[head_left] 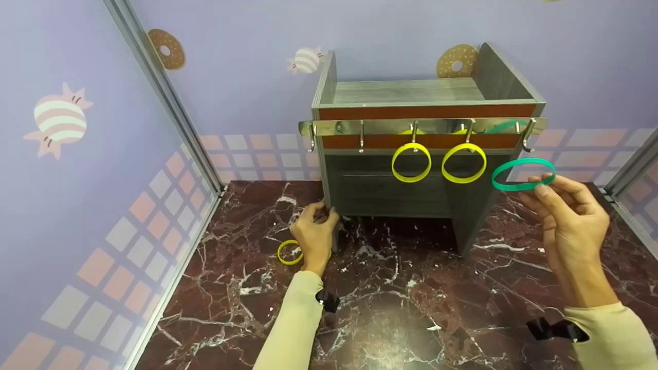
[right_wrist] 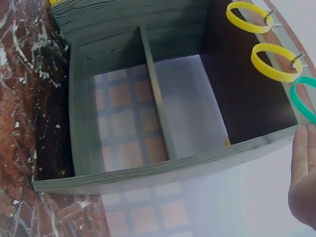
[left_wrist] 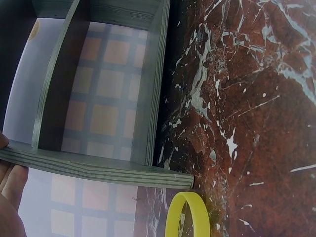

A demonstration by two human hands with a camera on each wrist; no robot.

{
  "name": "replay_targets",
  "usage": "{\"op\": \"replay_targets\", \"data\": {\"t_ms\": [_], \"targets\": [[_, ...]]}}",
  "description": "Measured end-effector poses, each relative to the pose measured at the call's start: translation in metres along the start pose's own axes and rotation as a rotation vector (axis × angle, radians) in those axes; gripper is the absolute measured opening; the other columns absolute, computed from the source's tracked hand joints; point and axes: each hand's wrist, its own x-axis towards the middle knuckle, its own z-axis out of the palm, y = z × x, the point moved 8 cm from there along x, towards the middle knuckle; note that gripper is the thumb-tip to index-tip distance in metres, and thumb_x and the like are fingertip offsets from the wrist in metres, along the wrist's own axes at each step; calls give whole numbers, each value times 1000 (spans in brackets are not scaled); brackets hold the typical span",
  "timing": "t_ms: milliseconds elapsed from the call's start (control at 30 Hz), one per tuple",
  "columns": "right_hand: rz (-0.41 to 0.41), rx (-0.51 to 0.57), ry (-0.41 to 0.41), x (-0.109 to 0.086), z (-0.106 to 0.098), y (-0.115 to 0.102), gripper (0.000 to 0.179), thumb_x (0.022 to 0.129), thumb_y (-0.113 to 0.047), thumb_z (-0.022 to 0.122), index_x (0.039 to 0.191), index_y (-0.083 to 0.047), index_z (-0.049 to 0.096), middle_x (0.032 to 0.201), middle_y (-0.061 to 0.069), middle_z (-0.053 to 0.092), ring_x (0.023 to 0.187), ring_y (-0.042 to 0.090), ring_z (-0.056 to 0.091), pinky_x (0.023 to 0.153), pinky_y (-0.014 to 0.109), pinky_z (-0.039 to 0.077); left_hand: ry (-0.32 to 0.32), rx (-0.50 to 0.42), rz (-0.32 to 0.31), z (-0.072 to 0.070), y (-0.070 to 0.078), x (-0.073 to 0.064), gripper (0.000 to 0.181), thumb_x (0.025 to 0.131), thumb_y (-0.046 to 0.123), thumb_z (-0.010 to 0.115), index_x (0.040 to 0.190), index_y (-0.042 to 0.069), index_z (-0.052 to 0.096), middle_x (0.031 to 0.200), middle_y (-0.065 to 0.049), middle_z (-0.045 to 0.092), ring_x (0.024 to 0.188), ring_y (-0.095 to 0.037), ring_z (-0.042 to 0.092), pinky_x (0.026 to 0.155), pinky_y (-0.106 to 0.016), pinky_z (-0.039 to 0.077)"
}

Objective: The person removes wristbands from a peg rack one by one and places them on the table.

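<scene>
My right hand [head_left: 578,221] pinches a green silicone wristband [head_left: 523,160] between thumb and fingers, just in front of the hook rail's [head_left: 385,126] right end. Two yellow wristbands [head_left: 412,180] hang from neighbouring hooks on that rail; in the right wrist view both loops [right_wrist: 253,53] dangle from their pegs. The left hand [head_left: 314,231] holds the lower left side panel of a small grey wooden shelf [head_left: 327,154], with the panel between thumb and fingers [left_wrist: 15,185] in the left wrist view. Beside that hand another yellow wristband [left_wrist: 200,212] is on the tabletop, partly hidden in the head view.
The shelf stands on a dark red marbled tabletop [head_left: 390,318] against a lilac patterned wall [head_left: 247,92]. A metal-framed side panel [head_left: 169,103] rises on the left, another at far right. Bare hooks [head_left: 361,136] are at the rail's left part and right end [head_left: 528,139].
</scene>
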Motion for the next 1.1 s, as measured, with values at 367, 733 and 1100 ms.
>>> {"op": "replay_targets", "data": {"t_ms": [367, 733, 1100], "targets": [[44, -25, 50, -4, -31, 4, 21, 93, 25, 60, 115, 25, 62, 107, 32, 70, 87, 37, 76, 81, 44, 65, -2, 1, -22, 1, -1, -1, 14, 77, -9, 83, 89, -5, 77, 86, -16, 77, 76, -31, 78, 67, -33, 67], [98, -59, 130, -8, -68, 10, 19, 93, 25, 61, 110, 20, 67, 103, 28, 73, 82, 33, 77, 79, 41, 65, -7, -10, -32, 0, -2, -1, 14, 78, -10, 82, 90, -4, 77, 86, -14, 77, 76, -29, 78, 67, -31, 66], [207, -186, 124, -17, -95, 25, 21, 94, 21, 64, 112, 14, 71, 101, 19, 73, 89, 25, 77, 82, 36, 65, -24, -35, -65, 2, -4, -2, 14, 80, -9, 81, 93, -5, 78, 90, -14, 77, 80, -33, 77, 69, -41, 67]]}}
